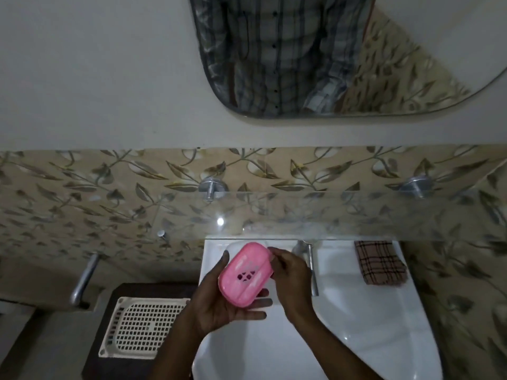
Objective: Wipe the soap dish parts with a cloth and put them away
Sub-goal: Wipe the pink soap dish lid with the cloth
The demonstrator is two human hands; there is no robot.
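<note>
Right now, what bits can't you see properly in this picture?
Head view:
- Underside of the pink soap dish: covered by the left hand holding it.
- Fingertips of the right hand: tucked behind the dish's edge.
- The tap: partly behind the right hand and glass shelf.
- The shirt in the mirror: cut off by the top edge.

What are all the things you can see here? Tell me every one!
sink: one, white, bottom middle
soap dish: one, pink, held over the sink
tap: one, silver, at the sink's back
cloth: one, brown checked, on the sink's right rim
glass shelf: one, clear, on the wall above the sink
mirror: one, silvery, high on the wall
tray: one, cream, on a dark stand left of the sink
left hand: one, holds the soap dish from below
right hand: one, pinches the dish's right end
</note>
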